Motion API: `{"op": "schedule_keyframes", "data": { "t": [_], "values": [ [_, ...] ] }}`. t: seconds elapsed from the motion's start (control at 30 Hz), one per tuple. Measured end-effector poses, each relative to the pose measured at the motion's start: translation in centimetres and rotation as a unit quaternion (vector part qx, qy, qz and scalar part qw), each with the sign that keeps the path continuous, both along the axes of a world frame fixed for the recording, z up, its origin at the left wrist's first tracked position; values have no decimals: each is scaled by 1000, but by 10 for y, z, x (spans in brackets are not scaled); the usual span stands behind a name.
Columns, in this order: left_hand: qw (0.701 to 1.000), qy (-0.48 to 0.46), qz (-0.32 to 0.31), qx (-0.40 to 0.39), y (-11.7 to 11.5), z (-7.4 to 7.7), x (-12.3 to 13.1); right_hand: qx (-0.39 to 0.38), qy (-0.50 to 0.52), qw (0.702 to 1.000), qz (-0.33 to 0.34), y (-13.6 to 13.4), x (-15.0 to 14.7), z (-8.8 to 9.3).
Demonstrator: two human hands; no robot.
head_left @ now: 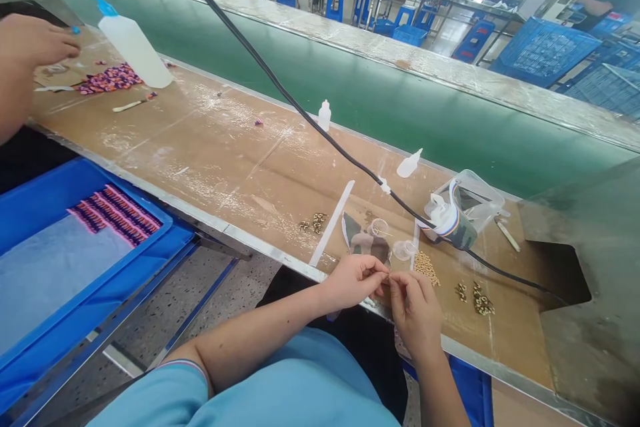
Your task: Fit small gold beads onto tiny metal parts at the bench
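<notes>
My left hand [356, 277] and my right hand [414, 307] meet at the table's near edge, fingertips pinched close together. Whatever lies between the fingertips is too small to make out. Just beyond them is a dark and grey cloth piece [369, 247], with a small round clear dish [379, 227] on its far side. A second clear round piece [403, 250] lies close by. Right of it is a pile of small tan beads [425, 268]. Small dark-and-gold pieces [483, 300] lie in clusters farther right, and a similar cluster [318, 222] is on the left.
A black cable [280, 84] crosses above the table. Small white bottles [324, 115] and a clear plastic container [475, 194] stand along the back. At left are a large glue-like bottle [135, 50], a purple-orange pile [113, 78], another person's hand [40, 44] and a blue tray [165, 224].
</notes>
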State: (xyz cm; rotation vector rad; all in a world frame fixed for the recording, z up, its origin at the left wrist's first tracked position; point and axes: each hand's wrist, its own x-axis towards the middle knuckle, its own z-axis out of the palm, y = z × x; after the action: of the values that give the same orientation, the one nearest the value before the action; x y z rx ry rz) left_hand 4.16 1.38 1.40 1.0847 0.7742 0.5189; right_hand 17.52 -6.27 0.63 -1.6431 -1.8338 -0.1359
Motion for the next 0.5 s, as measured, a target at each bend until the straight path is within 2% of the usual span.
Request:
{"op": "schedule_keyframes", "data": {
  "t": [0.27,0.5],
  "values": [
    [1000,-1,-10,-6,0,-2,1,2,27,1000,-10,0,-2,0],
    [995,28,-9,93,-4,-8,-1,12,17,1000,-6,0,-2,-1]
  ]
}}
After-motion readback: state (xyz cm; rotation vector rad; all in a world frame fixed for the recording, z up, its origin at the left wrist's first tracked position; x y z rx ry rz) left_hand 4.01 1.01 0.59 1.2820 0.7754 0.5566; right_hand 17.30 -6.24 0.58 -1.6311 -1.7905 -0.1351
